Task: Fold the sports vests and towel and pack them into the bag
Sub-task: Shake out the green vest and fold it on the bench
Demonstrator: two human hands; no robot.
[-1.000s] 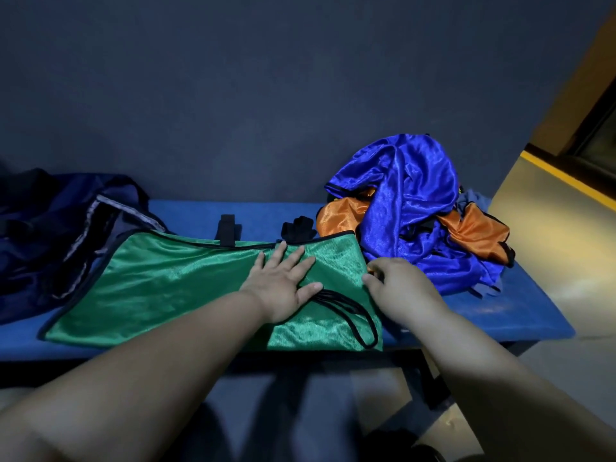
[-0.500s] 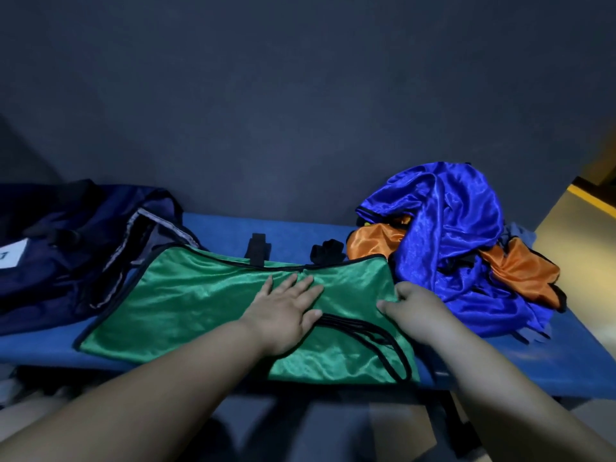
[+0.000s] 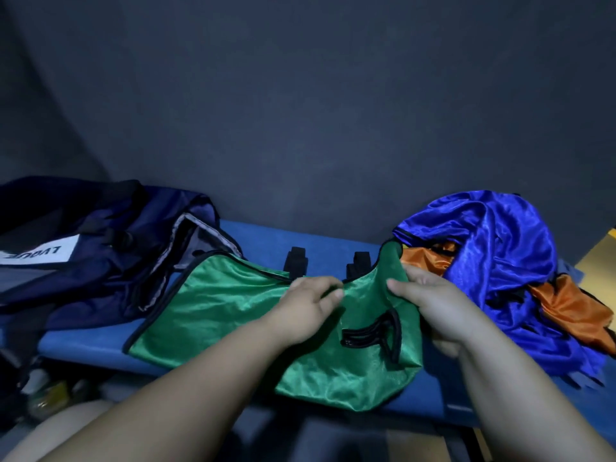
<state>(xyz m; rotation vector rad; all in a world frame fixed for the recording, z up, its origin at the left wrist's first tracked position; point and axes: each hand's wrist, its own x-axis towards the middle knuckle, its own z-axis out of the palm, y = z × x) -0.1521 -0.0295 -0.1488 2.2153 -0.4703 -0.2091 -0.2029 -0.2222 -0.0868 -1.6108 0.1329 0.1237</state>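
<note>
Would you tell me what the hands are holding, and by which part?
The green vest: right hand pinches its raised right end, left hand grips its far trimmed edge.

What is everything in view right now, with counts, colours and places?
green vest: one, green with black trim, bench centre, right end lifted
vest pile: count unclear, blue and orange, bench right
bag: one, navy with white label, bench left
black straps: two, black, behind green vest
bench: one, blue, beneath everything
left hand: one, pinches green vest's top edge
right hand: one, grips its lifted right end
</note>
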